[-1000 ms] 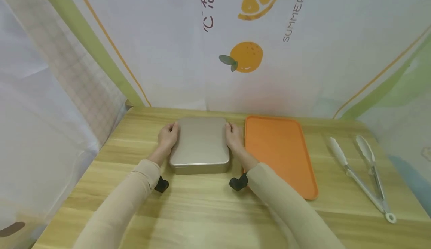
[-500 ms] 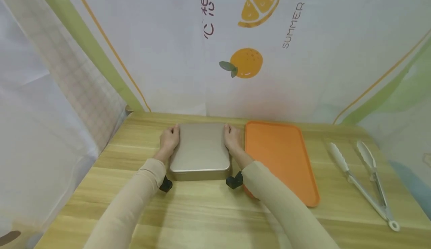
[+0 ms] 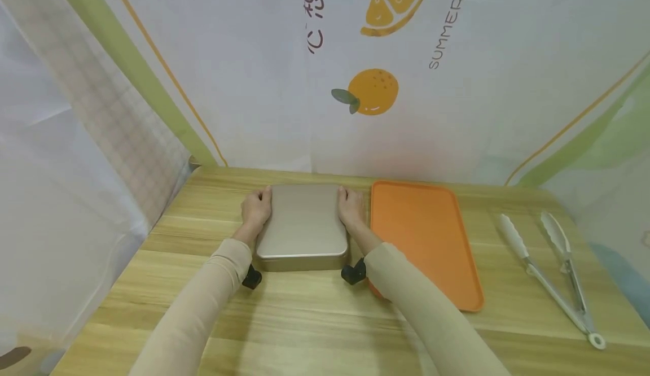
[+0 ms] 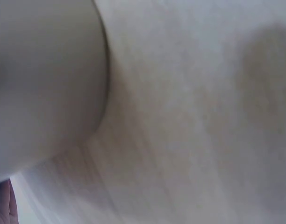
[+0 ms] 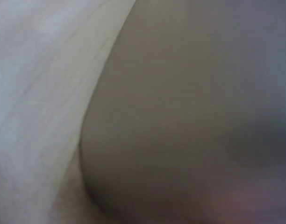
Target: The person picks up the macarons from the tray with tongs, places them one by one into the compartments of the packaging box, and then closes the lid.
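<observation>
A champagne-coloured, rectangular metal tin (image 3: 302,223) with rounded corners sits on the wooden table, its smooth top facing up. My left hand (image 3: 255,208) grips its left side near the far end, thumb along the top edge. On the opposite side my right hand (image 3: 351,208) holds it the same way. The fingers under the thumbs are mostly hidden. In the left wrist view the tin's wall (image 4: 45,79) fills the upper left, with a bit of hand (image 4: 3,205) at the bottom corner. The right wrist view is mostly the tin's blurred side (image 5: 171,102).
Close to the right of the tin lies an orange tray (image 3: 421,240), partly behind my right sleeve. Spread tongs (image 3: 550,285) with white tips rest farther right on the table (image 3: 315,319). A printed cloth (image 3: 254,82) hangs behind the table's far edge.
The whole head view has shifted slightly down. Both wrists have drawn a little inward toward the tin since a second ago; the hands keep their grip on its sides.
</observation>
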{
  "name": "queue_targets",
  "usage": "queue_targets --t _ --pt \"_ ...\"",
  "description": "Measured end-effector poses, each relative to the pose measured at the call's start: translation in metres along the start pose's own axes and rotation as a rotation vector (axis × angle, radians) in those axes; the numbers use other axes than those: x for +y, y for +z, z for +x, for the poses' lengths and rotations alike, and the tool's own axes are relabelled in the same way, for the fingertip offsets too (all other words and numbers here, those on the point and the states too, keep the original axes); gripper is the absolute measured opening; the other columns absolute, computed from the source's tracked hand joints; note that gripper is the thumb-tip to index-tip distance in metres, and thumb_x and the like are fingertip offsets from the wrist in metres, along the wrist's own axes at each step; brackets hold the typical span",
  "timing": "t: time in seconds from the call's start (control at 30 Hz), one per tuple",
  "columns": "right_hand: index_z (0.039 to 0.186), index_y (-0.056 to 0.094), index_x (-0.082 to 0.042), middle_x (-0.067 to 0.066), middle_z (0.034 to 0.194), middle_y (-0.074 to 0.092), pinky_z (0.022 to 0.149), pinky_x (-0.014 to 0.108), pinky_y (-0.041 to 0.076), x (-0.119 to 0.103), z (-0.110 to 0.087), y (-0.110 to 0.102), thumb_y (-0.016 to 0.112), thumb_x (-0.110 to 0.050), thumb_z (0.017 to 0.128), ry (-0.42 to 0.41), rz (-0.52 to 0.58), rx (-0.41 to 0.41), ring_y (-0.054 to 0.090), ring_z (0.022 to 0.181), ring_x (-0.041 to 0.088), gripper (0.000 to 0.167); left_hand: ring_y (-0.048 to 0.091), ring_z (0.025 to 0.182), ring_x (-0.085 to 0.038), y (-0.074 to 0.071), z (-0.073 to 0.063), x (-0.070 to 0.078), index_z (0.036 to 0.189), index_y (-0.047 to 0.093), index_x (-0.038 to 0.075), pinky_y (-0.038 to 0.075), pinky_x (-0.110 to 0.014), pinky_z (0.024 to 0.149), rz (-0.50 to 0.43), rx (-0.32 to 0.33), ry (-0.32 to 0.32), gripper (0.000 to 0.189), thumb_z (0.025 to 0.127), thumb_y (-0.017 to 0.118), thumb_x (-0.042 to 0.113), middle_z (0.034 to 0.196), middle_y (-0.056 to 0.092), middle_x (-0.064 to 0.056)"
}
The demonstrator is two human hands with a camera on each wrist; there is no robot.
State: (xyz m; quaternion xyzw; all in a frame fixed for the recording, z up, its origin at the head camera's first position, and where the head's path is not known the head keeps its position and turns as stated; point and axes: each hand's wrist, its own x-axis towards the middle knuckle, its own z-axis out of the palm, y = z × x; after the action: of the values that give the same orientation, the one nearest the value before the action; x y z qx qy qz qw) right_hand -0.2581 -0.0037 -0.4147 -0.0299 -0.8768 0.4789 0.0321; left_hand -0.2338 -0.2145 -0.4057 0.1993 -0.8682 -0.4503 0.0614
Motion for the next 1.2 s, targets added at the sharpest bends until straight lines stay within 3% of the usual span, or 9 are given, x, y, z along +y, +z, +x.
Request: queue_targets --t 0.43,0.83,1.07,1.2 --pt "0.119 0.061 0.003 0.023 0.126 0.054 0.103 0.047 0.036 -0.003 0.003 -0.002 0.038 -0.027 0.102 -0.028 -0.033 0.025 0.047 0.121 0.035 0.041 0.054 0.106 -0.033 -0.003 -0.002 0.006 0.124 0.055 -0.006 0.046 -0.044 0.092 -0.015 -0.030 0.005 0.051 0.102 0.036 0.036 0.119 0.058 -0.024" --pt "0.116 0.064 0.002 0.017 0.110 0.059 0.090 0.043 0.043 -0.004 0.003 -0.003 0.040 -0.025 0.101 -0.060 -0.040 0.053 0.052 0.104 0.030 0.038 0.054 0.108 -0.034 -0.004 -0.004 0.009 0.124 0.055 -0.005 0.045 -0.044 0.094 -0.034 -0.020 0.000 0.049 0.102 0.038 0.035 0.119 0.059 -0.023" --pt "0.112 0.066 0.001 0.018 0.108 0.061 0.091 0.044 0.042 0.000 0.005 -0.002 0.042 -0.025 0.100 -0.064 -0.017 0.063 0.053 0.104 0.031 0.038 0.053 0.112 -0.036 -0.003 -0.003 0.007 0.125 0.054 -0.006 0.044 -0.045 0.097 -0.042 -0.019 0.008 0.049 0.101 0.038 0.035 0.122 0.057 -0.024" --pt "0.105 0.066 0.004 0.021 0.103 0.064 0.088 0.044 0.045 0.006 0.008 -0.005 0.043 -0.024 0.099 -0.058 0.026 -0.007 0.056 0.097 0.031 0.037 0.049 0.117 -0.036 -0.003 -0.003 0.002 0.127 0.052 -0.006 0.041 -0.044 0.100 -0.075 -0.050 -0.017 0.051 0.101 0.037 0.035 0.127 0.053 -0.024"
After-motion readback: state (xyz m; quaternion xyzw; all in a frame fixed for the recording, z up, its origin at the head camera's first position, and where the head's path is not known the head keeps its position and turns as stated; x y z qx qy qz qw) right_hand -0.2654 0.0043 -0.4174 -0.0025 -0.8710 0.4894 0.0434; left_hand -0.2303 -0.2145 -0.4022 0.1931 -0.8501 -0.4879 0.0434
